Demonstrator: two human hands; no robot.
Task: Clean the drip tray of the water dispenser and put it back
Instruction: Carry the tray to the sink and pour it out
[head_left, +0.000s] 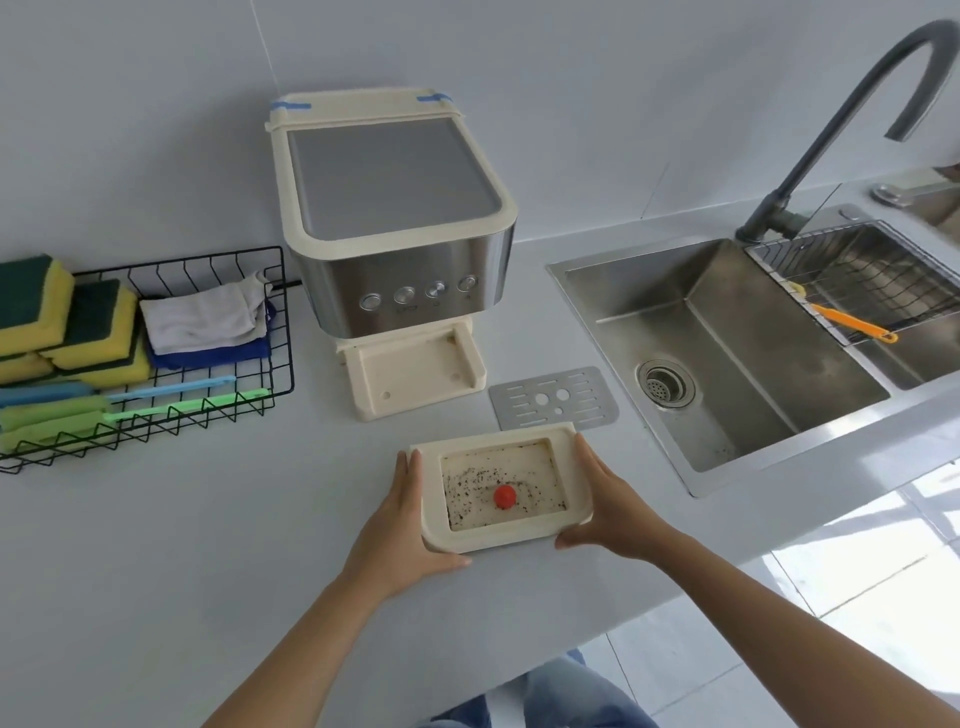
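Note:
The cream drip tray (579, 467) is held over the counter in front of me, its basin speckled with dark grime and a red float (504, 497) in the middle. My left hand (400, 525) grips its left side and my right hand (605, 499) grips its right side. The metal grate (554, 399) lies flat on the counter just behind the tray. Further back stands the water dispenser (395, 218), steel-fronted with a cream top, and its cream base slot (415, 371) sits bare.
A black wire basket (156, 364) at left holds yellow-green sponges (67, 322), white and blue cloths (208, 322) and brushes. At right is a steel sink (727, 343) with a drain, a dark faucet (831, 135) and a wire rack holding an orange brush (852, 325). The counter edge runs diagonally at lower right.

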